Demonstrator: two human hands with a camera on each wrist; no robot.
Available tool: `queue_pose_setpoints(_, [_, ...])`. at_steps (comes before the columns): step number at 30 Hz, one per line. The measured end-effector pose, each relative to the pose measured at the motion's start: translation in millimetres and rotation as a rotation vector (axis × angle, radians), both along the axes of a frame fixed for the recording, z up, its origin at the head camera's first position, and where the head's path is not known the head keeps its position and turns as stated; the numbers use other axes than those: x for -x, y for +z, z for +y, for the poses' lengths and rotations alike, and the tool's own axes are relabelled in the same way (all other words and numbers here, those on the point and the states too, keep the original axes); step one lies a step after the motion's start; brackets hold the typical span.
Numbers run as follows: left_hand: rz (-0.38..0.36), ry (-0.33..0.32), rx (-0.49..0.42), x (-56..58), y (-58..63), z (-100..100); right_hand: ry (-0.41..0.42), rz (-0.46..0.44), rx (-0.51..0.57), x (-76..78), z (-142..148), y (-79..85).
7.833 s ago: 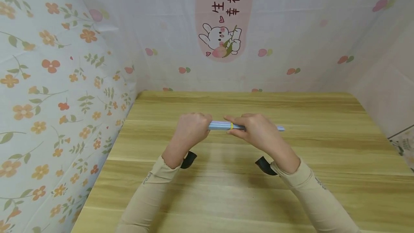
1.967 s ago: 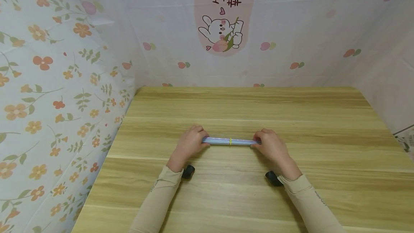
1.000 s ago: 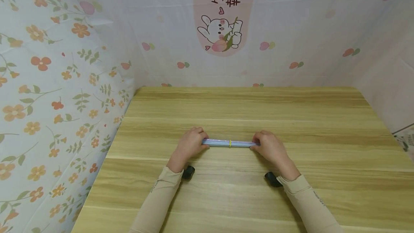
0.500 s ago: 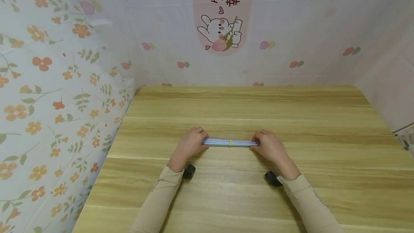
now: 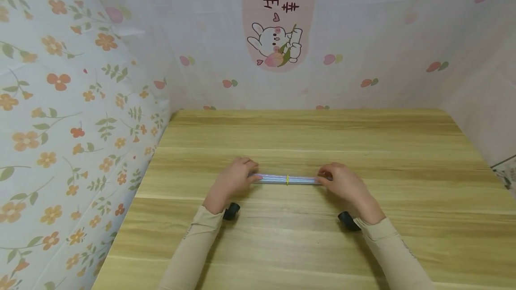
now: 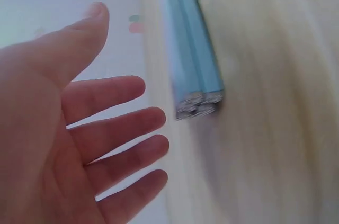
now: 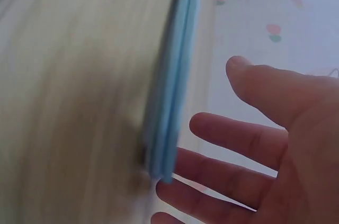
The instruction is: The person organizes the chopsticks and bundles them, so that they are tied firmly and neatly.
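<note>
A slim bundle of pale blue and lilac strips [image 5: 274, 179] lies crosswise on the wooden table, bound near its middle by a yellow band [image 5: 287, 180]. The left wrist view shows the layered, ragged end of the bundle [image 6: 198, 78], and my left hand [image 6: 79, 123] beside it with fingers spread and nothing in them. In the head view this left hand [image 5: 235, 178] is at the bundle's left end. At the other end is my right hand [image 5: 346, 187], its thumb and fingers parted. Seen from the right wrist, its fingertips [image 7: 204, 123] lie close alongside the bundle's end.
The light wooden table [image 5: 290, 245] stretches out around both hands. Behind it hangs a white cloth [image 5: 201, 30] with a rabbit print, and a floral cloth [image 5: 80, 155] covers the left side. Black wrist mounts [image 5: 231, 211] sit under both wrists.
Earlier both hands held the bundle up, then set it down and pinched its ends on the table. Now the fingers have let go, and the hands have drawn slightly outward.
</note>
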State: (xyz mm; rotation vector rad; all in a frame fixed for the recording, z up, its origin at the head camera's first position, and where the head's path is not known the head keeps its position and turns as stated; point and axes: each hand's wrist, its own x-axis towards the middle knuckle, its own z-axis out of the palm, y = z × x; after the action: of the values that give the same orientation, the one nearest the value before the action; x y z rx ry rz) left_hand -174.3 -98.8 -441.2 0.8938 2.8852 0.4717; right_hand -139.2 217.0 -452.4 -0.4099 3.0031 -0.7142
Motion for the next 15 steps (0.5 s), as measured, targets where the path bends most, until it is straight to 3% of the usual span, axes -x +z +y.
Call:
queue_pose_setpoints(7, [-0.06,0.041,0.056,2.2,16.0,-8,0.032,0.044,-0.001,-0.4,8,12.6])
queue_pose_setpoints(15, [-0.004,0.077,0.12,1.0,43.2,-15,0.023,0.135,-0.039,-2.2,16,38.7])
